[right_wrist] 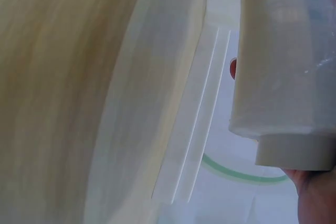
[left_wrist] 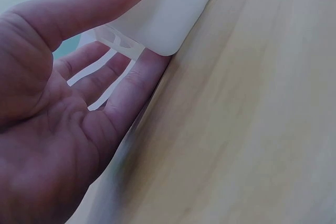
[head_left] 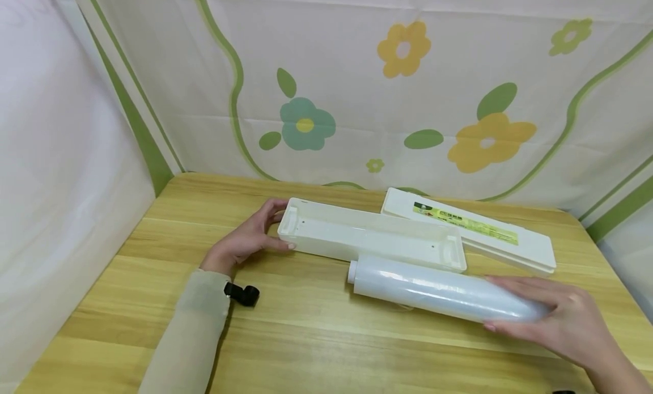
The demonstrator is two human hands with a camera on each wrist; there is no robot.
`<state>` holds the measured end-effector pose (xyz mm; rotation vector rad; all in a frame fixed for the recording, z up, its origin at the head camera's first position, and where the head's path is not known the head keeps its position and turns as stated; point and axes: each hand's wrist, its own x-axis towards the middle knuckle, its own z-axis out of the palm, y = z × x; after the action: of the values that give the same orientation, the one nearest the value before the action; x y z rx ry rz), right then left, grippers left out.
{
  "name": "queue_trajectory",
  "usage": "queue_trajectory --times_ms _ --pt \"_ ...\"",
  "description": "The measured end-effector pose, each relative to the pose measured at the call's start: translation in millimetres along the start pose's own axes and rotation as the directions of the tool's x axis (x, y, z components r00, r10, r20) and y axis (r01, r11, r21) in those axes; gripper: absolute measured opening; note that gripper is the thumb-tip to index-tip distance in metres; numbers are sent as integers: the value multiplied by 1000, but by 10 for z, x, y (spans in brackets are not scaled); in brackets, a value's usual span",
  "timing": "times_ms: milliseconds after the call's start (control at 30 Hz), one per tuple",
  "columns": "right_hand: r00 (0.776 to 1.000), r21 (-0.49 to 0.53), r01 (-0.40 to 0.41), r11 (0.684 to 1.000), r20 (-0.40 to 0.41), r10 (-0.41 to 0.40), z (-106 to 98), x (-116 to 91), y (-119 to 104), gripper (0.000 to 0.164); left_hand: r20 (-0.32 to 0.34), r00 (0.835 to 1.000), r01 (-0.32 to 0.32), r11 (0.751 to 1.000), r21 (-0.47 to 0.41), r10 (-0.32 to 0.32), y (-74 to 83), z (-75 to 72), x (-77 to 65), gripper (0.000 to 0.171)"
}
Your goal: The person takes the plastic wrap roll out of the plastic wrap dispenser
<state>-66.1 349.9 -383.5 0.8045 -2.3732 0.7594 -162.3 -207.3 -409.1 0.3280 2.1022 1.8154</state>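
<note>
My left hand (head_left: 249, 235) grips the left end of a long, open-topped white plastic box (head_left: 352, 231), thumb on the near side and fingers round the far side. In the left wrist view, the thumb lies along the box's wall (left_wrist: 163, 17). My right hand (head_left: 568, 316) holds a roll of cling film (head_left: 433, 287) by its right end, thumb in front and fingers behind. The roll lies slantwise just in front of the box, overlapping its near right edge in the head view. Its core (right_wrist: 296, 151) sticks out in the right wrist view.
Behind the box, to the right, lies a long white lid (head_left: 530, 249) with a green and yellow label. The wooden table (head_left: 306, 337) ends at a flower-patterned cloth (head_left: 352, 59) at the back; white cloth also hangs at both sides.
</note>
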Motion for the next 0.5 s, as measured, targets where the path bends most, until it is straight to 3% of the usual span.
queue_trajectory --times_ms 167,500 --pt "1000 -4 -24 1000 12 24 -30 -43 35 83 5 1000 -7 1000 7 7 -4 -6 -4 93" --pt "984 -10 -137 991 110 137 -102 -66 49 82 9 1000 -17 1000 -2 17 -6 -6 -10 92"
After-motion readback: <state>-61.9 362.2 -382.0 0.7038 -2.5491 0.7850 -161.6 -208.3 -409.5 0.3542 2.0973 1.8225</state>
